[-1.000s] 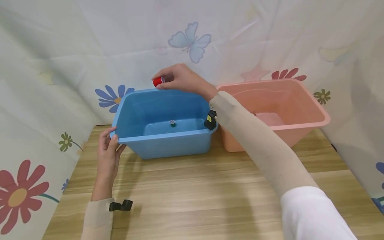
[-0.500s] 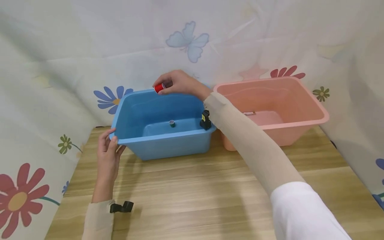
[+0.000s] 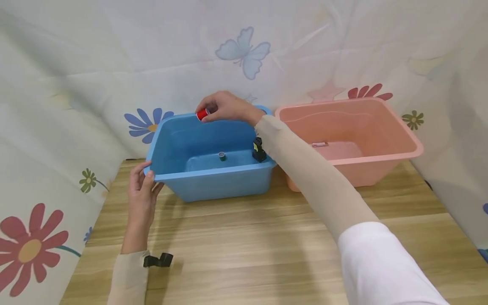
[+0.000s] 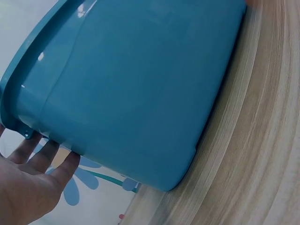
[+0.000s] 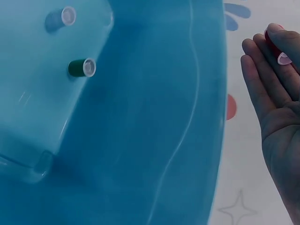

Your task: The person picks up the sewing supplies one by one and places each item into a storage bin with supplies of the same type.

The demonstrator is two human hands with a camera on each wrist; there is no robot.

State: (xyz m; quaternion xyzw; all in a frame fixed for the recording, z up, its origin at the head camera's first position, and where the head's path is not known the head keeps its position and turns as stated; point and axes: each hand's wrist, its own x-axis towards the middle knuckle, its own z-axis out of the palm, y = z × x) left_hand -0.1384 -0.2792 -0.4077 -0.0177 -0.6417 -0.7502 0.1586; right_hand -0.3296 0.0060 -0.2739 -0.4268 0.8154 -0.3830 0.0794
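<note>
My right hand [image 3: 227, 106] pinches a red thread spool [image 3: 202, 114] between thumb and fingers, over the back rim of a blue plastic basin [image 3: 219, 186]. In the right wrist view the thumb partly covers the red spool [image 5: 270, 45], whose white end shows. My left hand [image 3: 141, 192] holds the basin's front left corner, thumb at the rim; the left wrist view has its fingertips against the outer wall. On the basin floor lie a green spool [image 5: 76, 68] and a blue spool [image 5: 55, 20], both with white ends.
A pink basin [image 3: 381, 159] stands to the right of the blue one, with a small flat white-and-red item [image 3: 320, 144] inside. Both basins sit on a wooden table [image 3: 228, 245]. A flower-and-butterfly printed curtain [image 3: 183, 51] rises close behind and at the sides.
My right hand has come down a little with the red spool, from above the back rim to overlapping it. The left hand keeps its place on the corner.
</note>
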